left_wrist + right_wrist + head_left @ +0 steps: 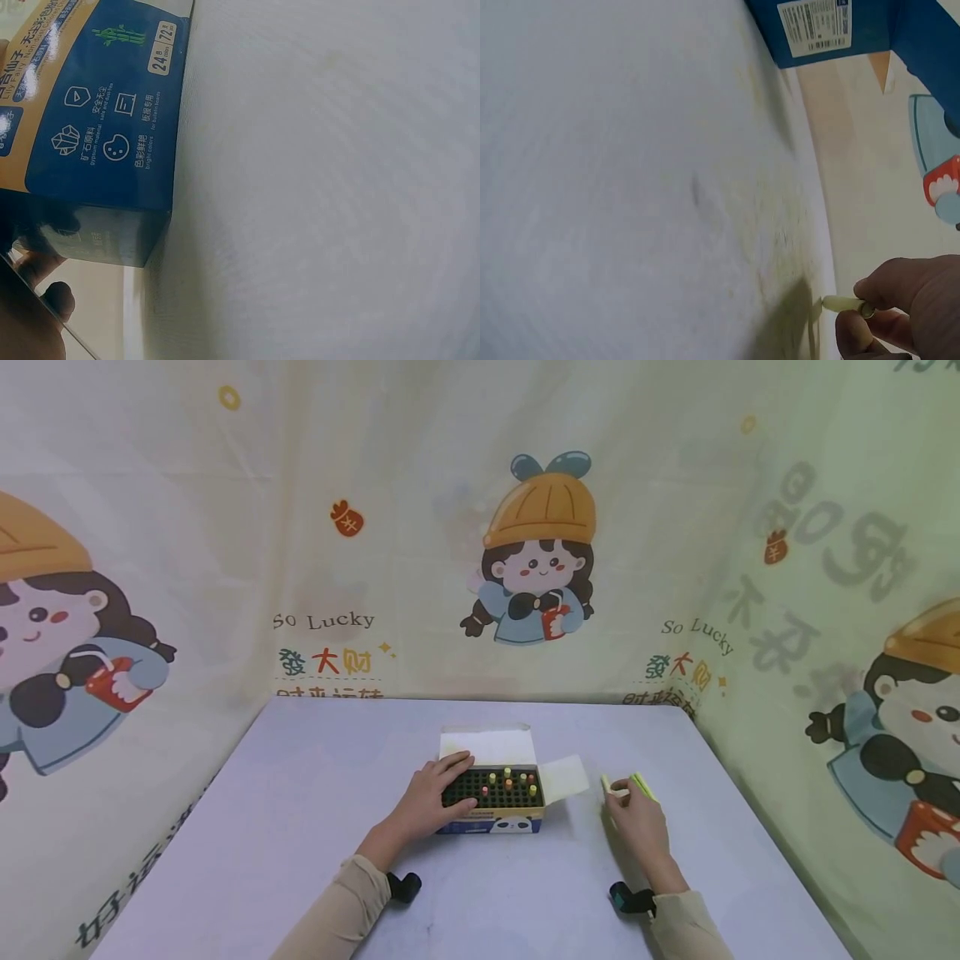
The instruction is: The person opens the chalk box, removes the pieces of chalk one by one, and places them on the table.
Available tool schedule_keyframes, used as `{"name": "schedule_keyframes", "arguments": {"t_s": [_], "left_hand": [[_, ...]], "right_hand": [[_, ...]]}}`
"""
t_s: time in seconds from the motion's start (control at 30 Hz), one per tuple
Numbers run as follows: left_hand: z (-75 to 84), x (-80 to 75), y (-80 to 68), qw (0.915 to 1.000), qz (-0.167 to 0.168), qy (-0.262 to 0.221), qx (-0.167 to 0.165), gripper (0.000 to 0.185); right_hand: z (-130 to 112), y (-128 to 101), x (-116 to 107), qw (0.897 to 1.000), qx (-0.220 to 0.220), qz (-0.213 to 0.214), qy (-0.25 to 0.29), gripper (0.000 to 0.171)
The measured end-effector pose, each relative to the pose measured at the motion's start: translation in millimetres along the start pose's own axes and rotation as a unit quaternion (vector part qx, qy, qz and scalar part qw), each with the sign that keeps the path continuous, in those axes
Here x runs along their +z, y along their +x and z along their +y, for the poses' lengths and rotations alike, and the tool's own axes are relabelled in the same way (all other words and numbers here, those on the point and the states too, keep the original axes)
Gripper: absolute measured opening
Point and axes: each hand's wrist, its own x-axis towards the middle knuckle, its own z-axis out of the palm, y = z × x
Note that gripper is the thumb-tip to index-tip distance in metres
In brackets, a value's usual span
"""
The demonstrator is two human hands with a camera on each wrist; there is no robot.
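Observation:
An open chalk box (491, 820), blue and tan with a panda face on its front, stands on the table. Its black holder (457, 792) has rows of holes, with several yellow, orange and pink chalks upright toward the right. My left hand (423, 797) grips the box's left end, thumb at the front and fingers toward the back. To the right of the box, my right hand (641, 827) pinches a pale yellow chalk (844, 304) between thumb and fingers. Brighter yellow-green sticks (643, 787) show beyond that hand; whether it holds them cannot be told.
The white table (300, 827) is bounded by printed cloth walls (420, 552) at the back and sides. A white lid flap (487, 745) stands up behind the box, and a side flap (566, 778) sticks out to the right. Each wrist wears a black camera (405, 887).

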Motion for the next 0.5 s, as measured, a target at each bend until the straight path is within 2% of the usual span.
{"name": "schedule_keyframes", "arguments": {"t_s": [0.3, 0.5], "left_hand": [[-1.5, 0.0, 0.7, 0.9997, -0.017, 0.005, -0.015, 0.076], [-1.9, 0.3, 0.5, 0.9998, -0.013, 0.002, -0.015, 0.076]], "right_hand": [[14, 1, -7, 0.999, 0.032, 0.002, -0.013, 0.034], [20, 0, -13, 0.999, 0.045, -0.001, -0.021, 0.033]]}}
